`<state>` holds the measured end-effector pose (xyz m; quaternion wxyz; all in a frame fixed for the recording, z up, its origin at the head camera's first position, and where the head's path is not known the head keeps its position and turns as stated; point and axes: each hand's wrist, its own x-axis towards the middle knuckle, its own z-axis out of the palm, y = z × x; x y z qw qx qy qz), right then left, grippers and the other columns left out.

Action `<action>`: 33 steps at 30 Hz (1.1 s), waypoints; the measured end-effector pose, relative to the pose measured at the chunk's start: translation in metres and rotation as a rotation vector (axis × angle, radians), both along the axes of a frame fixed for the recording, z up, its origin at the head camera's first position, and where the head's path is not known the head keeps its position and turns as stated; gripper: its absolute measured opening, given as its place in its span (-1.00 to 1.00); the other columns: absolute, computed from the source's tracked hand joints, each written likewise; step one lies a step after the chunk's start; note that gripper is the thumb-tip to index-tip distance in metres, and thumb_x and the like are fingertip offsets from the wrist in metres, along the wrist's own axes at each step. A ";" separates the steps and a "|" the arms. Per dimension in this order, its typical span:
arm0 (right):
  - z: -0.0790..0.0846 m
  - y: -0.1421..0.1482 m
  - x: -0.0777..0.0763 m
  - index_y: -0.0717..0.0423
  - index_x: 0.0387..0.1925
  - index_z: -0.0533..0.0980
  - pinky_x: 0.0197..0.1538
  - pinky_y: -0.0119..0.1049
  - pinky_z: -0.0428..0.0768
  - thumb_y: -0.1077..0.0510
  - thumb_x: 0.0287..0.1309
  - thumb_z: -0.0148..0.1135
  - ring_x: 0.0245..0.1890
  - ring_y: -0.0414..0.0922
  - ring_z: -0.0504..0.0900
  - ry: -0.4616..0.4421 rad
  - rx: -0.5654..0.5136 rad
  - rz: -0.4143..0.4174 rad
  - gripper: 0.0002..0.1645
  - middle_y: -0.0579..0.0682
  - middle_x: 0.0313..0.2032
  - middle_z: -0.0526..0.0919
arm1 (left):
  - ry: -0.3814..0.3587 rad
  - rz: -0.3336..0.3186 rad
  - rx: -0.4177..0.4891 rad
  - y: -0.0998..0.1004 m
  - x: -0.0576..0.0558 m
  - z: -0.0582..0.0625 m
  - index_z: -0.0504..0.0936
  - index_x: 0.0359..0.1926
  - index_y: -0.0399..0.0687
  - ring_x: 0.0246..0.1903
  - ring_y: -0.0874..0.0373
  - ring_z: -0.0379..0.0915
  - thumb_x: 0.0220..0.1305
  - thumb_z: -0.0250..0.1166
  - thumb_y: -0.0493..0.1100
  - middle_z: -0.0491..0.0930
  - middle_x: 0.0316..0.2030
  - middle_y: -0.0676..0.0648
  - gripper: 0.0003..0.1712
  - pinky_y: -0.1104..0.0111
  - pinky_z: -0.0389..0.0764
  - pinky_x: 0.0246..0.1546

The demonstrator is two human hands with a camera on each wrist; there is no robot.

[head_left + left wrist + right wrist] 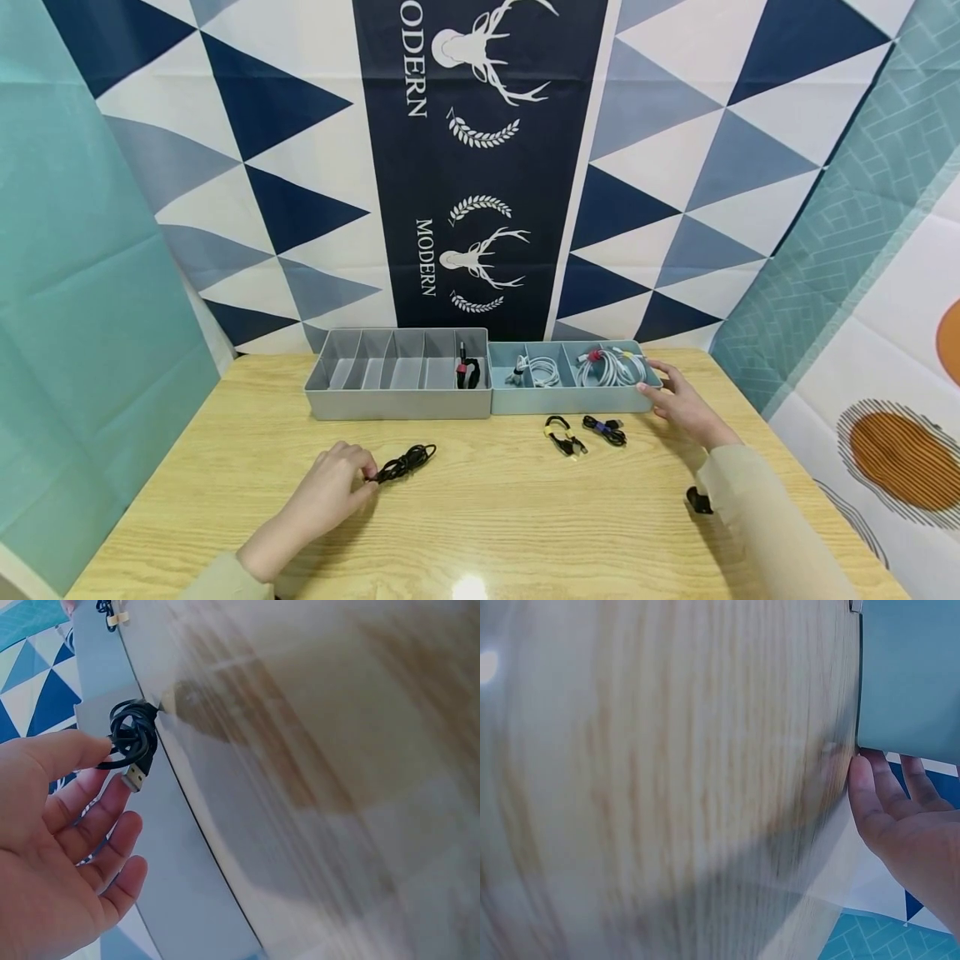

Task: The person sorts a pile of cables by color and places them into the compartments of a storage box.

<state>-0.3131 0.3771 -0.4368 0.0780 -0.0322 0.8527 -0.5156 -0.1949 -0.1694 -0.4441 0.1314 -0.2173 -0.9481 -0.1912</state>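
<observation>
My left hand [327, 485] pinches one end of a coiled black USB cable [405, 463] between thumb and forefinger, low over the table. In the left wrist view the cable [135, 739] shows its metal USB plug, and the other fingers are loosely bent. My right hand [684, 406] touches the right end of the blue divided box [570, 402], its thumb by the front corner. The right wrist view shows its fingertips against the end wall of the box [911, 682]. White cables [543, 372] lie in this box, one bundle with a red tie [595, 356].
A grey divided box [397, 406] stands against the blue one; its rightmost compartment holds a black cable [468, 372] with a red tie. On the table [480, 517] lie a yellow-tied black cable [564, 437] and a blue-tied one [606, 430]. A black object [698, 501] shows by the right sleeve.
</observation>
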 end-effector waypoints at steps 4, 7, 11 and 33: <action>0.001 0.000 0.000 0.03 0.48 -0.27 0.22 0.29 0.20 -0.12 0.35 -0.01 0.32 0.35 0.03 0.000 -0.007 0.003 -0.08 0.45 0.36 -0.14 | 0.039 0.007 0.001 0.001 -0.002 0.003 0.55 -0.52 0.09 -0.37 0.26 0.34 -0.09 0.46 -0.22 0.52 -0.48 0.19 -0.78 0.28 0.41 -0.28; 0.001 0.000 0.000 0.03 0.48 -0.27 0.21 0.29 0.21 -0.13 0.34 0.00 0.32 0.35 0.04 0.000 -0.005 0.008 -0.06 0.45 0.36 -0.14 | 0.064 0.013 0.007 0.001 -0.003 0.005 0.54 -0.52 0.10 -0.36 0.25 0.35 -0.10 0.45 -0.22 0.52 -0.47 0.19 -0.78 0.28 0.40 -0.27; -0.001 0.002 -0.002 0.03 0.48 -0.28 0.19 0.27 0.25 -0.17 0.32 0.02 0.30 0.36 0.09 -0.002 0.007 0.012 -0.03 0.46 0.36 -0.14 | 0.082 0.012 0.023 0.002 -0.005 0.007 0.54 -0.53 0.09 -0.36 0.24 0.35 -0.09 0.46 -0.24 0.52 -0.48 0.17 -0.78 0.26 0.38 -0.29; -0.005 0.002 -0.006 -0.02 0.49 -0.27 0.15 0.14 0.40 -0.23 0.28 0.03 0.27 0.33 0.20 0.018 0.037 -0.018 0.01 0.48 0.37 -0.21 | 0.196 0.001 0.068 0.010 -0.017 0.021 0.61 -0.50 0.03 -0.34 0.22 0.39 -0.07 0.46 -0.26 0.58 -0.45 0.13 -0.84 0.26 0.44 -0.28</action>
